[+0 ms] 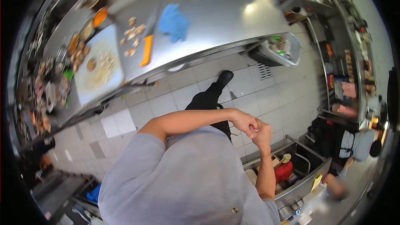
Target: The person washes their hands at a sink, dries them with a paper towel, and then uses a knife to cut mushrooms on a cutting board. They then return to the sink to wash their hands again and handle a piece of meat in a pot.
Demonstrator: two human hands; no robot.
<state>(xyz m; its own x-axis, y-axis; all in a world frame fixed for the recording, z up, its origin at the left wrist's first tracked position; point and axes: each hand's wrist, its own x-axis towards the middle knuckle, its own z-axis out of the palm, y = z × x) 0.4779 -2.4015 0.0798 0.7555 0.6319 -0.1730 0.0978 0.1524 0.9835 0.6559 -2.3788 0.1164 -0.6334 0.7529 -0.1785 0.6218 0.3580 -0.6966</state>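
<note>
A grey shirt (183,179) fills the bottom of the view, closest to the lens, with both bare forearms raised in front of it. The left hand (243,121) and right hand (262,132) meet in front of the chest, touching each other, fingers curled in, the left wrapped over the right; whether anything is pinched between them cannot be told. They hang over the tiled floor (166,104), well apart from the steel counter (225,16). One black-trousered leg and shoe (225,77) stretch toward that counter. On the counter lie a white cutting board (98,64) with chopped food on it, a knife (146,50) with an orange handle just beside it, small pieces (132,33) scattered near the blade, and a blue cloth (173,23) further along. Bowls of ingredients (81,37) line the board's far side. A bin (280,49) with scraps stands at the counter's edge. Below the right forearm is a steel sink (306,181) holding a red thing (284,171). Another person (358,143) in a grey top and dark apron stands by the sink's far side.
</note>
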